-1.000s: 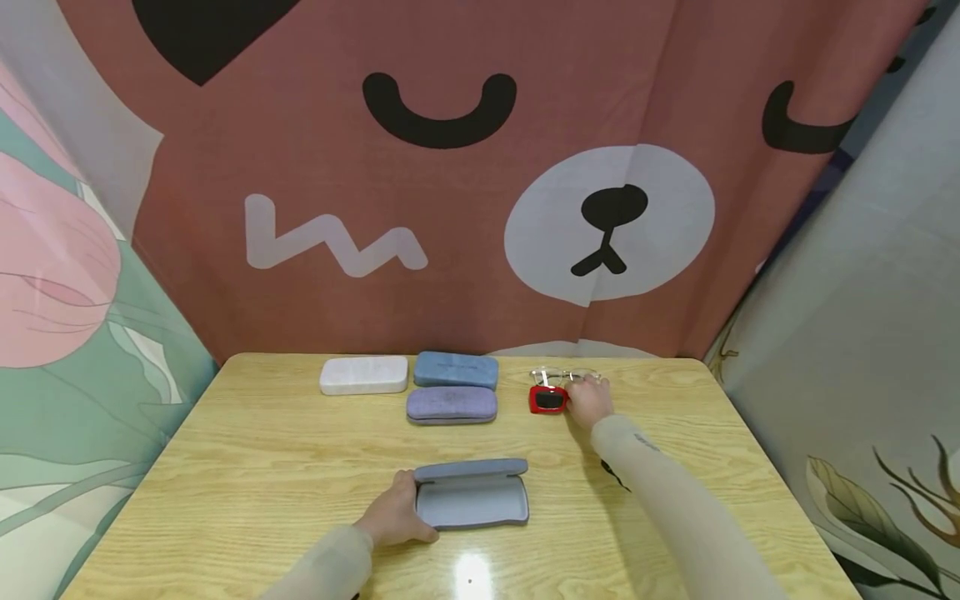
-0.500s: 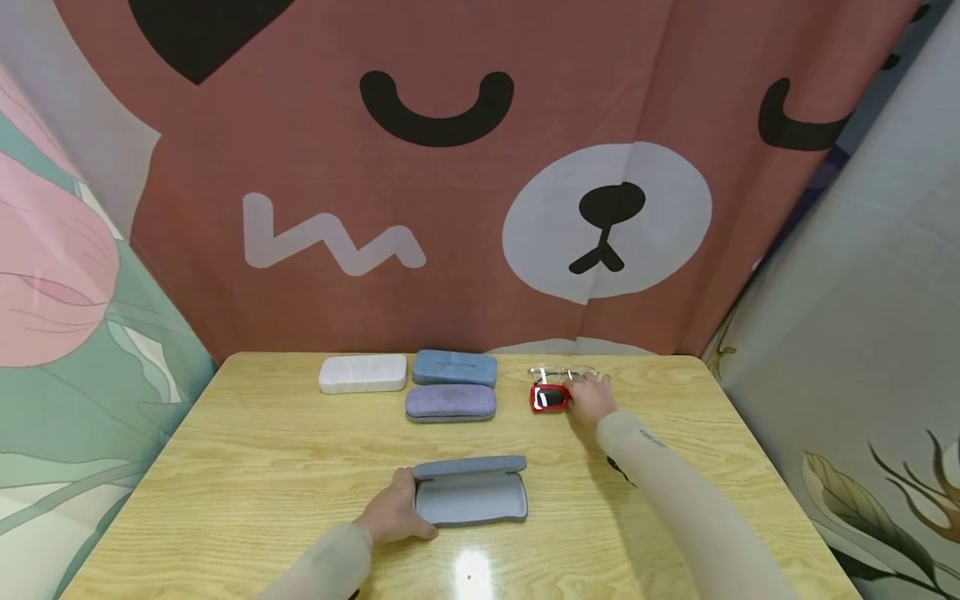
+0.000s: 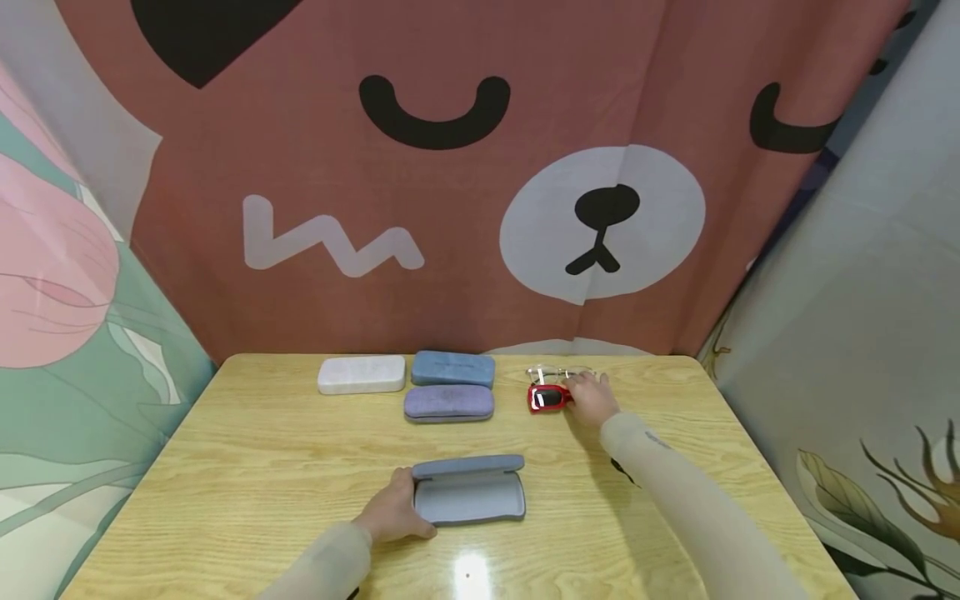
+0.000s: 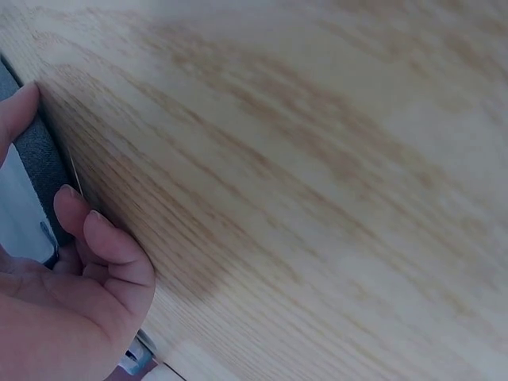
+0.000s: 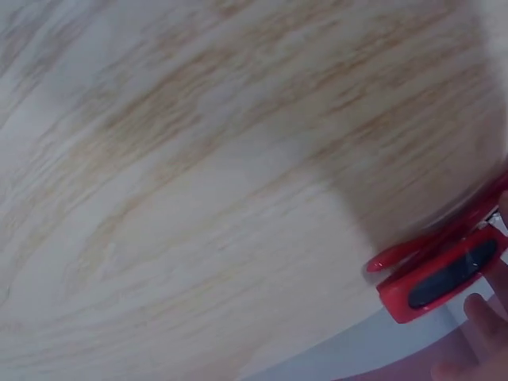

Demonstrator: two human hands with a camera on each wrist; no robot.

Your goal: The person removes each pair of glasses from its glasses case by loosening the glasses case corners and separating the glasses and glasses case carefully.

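Note:
A grey-blue glasses case point(image 3: 469, 498) lies open on the table, its lid up at the back and its pale lining showing. My left hand point(image 3: 395, 507) grips its left end, the thumb at the front edge. The left wrist view shows the curled fingers against the dark side of the case point(image 4: 41, 155). Farther back, red-framed sunglasses point(image 3: 549, 398) with dark lenses sit under my right hand point(image 3: 592, 400), which pinches them at the right side. Up close, the red sunglasses point(image 5: 448, 279) have fingers at their edge. Clear-lensed glasses point(image 3: 541, 376) lie just behind, partly covered by the hand.
A white case point(image 3: 362, 375), a blue case point(image 3: 453, 368) and a purple case point(image 3: 449, 403) rest closed at the back, left of the glasses. Behind the wooden table point(image 3: 277, 467) hangs a curtain with a bear print point(image 3: 450, 200).
The red sunglasses have tilted slightly in my right hand, and a bright reflection now shows on the lens. My left hand and the open case have stayed put.

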